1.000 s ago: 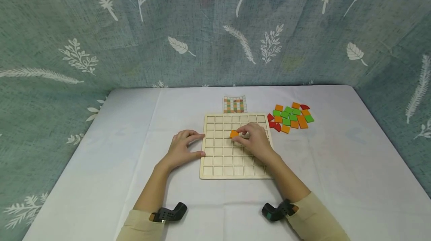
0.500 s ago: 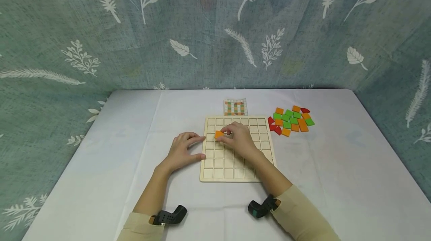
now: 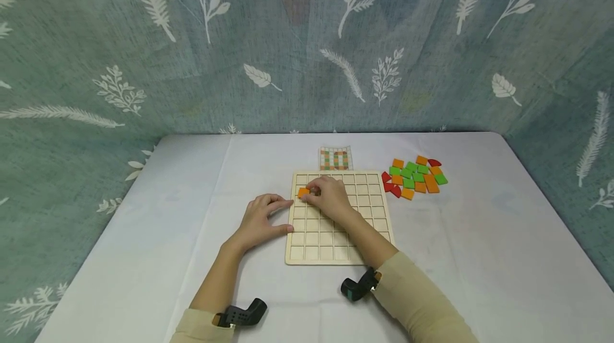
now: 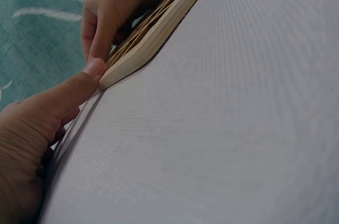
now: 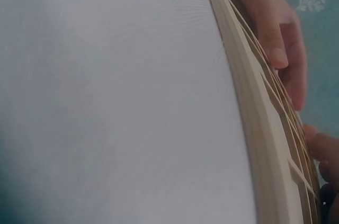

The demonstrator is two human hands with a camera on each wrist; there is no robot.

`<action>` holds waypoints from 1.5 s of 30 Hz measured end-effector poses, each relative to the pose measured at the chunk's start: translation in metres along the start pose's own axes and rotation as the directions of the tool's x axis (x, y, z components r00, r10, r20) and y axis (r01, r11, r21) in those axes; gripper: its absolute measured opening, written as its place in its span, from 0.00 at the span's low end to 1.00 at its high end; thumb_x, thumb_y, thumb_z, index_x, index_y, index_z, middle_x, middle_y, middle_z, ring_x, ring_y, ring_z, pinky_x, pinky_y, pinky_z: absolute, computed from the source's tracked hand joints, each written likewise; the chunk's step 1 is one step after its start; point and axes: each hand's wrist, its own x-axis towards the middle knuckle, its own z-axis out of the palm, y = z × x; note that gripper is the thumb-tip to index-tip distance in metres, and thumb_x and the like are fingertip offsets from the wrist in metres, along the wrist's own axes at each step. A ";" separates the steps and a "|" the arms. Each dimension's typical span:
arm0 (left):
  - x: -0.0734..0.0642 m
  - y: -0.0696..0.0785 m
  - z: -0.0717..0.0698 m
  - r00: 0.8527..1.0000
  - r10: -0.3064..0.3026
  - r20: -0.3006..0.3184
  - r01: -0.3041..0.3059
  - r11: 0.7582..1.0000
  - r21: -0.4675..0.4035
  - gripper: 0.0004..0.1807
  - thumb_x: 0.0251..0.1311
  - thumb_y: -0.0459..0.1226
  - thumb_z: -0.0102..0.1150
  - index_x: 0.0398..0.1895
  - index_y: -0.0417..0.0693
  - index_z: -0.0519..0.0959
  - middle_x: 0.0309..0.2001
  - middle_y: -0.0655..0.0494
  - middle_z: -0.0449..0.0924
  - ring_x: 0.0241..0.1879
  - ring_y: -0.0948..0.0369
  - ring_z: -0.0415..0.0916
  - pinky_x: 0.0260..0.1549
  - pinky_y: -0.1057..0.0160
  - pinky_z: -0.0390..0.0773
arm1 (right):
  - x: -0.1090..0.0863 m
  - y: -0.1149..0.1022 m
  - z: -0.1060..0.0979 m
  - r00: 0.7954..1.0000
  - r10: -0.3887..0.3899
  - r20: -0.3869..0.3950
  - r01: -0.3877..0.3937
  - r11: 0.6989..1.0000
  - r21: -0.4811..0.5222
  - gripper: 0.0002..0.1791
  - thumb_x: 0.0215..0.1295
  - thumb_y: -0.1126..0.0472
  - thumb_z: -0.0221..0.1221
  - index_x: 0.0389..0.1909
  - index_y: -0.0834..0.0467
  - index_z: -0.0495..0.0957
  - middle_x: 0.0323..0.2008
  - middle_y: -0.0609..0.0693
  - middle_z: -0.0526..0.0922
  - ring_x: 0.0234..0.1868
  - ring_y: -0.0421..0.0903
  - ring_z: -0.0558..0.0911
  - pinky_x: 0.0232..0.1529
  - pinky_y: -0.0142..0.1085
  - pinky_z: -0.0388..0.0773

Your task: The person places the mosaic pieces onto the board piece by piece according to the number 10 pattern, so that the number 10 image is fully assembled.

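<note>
My right hand (image 3: 331, 196) pinches a small orange square tile (image 3: 303, 192) between thumb and fingertips. The tile is over the left part of a pale wooden grid board (image 3: 326, 252), near its upper rows; whether it touches the board I cannot tell. My left hand (image 3: 259, 220) lies at the board's left edge, thumb and fingers spread apart and touching the rim. In the left wrist view, the left thumb (image 4: 79, 89) meets the wooden edge (image 4: 153, 44), with the right hand (image 4: 116, 12) beyond it. The tile is hidden in both wrist views.
Right of the board lies a loose group of green, orange and red tiles (image 3: 408, 173), some of them curved. A small printed card (image 3: 335, 158) with a coloured grid pattern is just behind the board. A white cloth (image 3: 120, 268) covers the table; a leaf-patterned curtain (image 3: 297, 66) hangs behind.
My right hand has moved left across the board with the orange tile, from near the middle to the left columns. The left hand stays at the board's edge. The head view has tilted slightly up.
</note>
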 end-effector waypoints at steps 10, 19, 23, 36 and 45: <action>-0.001 0.000 0.002 1.000 -0.012 0.001 0.012 1.000 -0.015 0.34 0.45 0.56 0.70 0.58 0.59 0.76 0.55 0.56 0.70 0.60 0.55 0.61 0.60 0.50 0.54 | 0.005 -0.001 0.006 0.999 0.037 -0.020 -0.039 0.997 -0.060 0.18 0.58 0.47 0.64 0.47 0.50 0.84 0.30 0.43 0.82 0.30 0.40 0.73 0.35 0.35 0.59; 0.000 0.000 0.003 1.000 0.001 -0.006 -0.001 1.000 -0.011 0.34 0.45 0.55 0.70 0.58 0.59 0.77 0.54 0.56 0.71 0.60 0.55 0.61 0.60 0.50 0.54 | 0.006 -0.006 0.006 0.994 0.102 -0.025 -0.104 0.992 -0.070 0.19 0.57 0.47 0.64 0.48 0.49 0.83 0.30 0.44 0.82 0.31 0.42 0.74 0.38 0.37 0.61; 0.001 0.000 0.003 1.000 -0.004 -0.001 0.004 1.000 -0.015 0.34 0.45 0.56 0.70 0.58 0.60 0.77 0.55 0.56 0.70 0.60 0.55 0.61 0.60 0.50 0.54 | 0.004 -0.002 0.000 0.990 0.138 0.005 -0.138 0.988 0.063 0.19 0.57 0.49 0.65 0.49 0.52 0.83 0.29 0.44 0.80 0.31 0.41 0.73 0.38 0.35 0.64; 0.001 0.002 0.002 1.000 -0.027 0.010 0.027 1.000 -0.003 0.34 0.45 0.55 0.70 0.59 0.58 0.76 0.55 0.55 0.70 0.60 0.54 0.61 0.61 0.49 0.54 | -0.011 0.012 -0.029 0.989 0.146 0.025 -0.145 0.912 0.383 0.20 0.58 0.54 0.65 0.49 0.60 0.82 0.27 0.49 0.74 0.21 0.42 0.64 0.22 0.30 0.62; 0.000 0.004 0.002 0.999 -0.033 0.007 0.033 0.999 -0.012 0.35 0.44 0.54 0.71 0.59 0.57 0.76 0.55 0.54 0.70 0.60 0.53 0.61 0.60 0.49 0.54 | -0.031 0.023 -0.054 0.990 0.141 -0.014 -0.128 0.932 0.339 0.20 0.56 0.53 0.67 0.49 0.58 0.82 0.28 0.48 0.74 0.24 0.44 0.63 0.23 0.30 0.59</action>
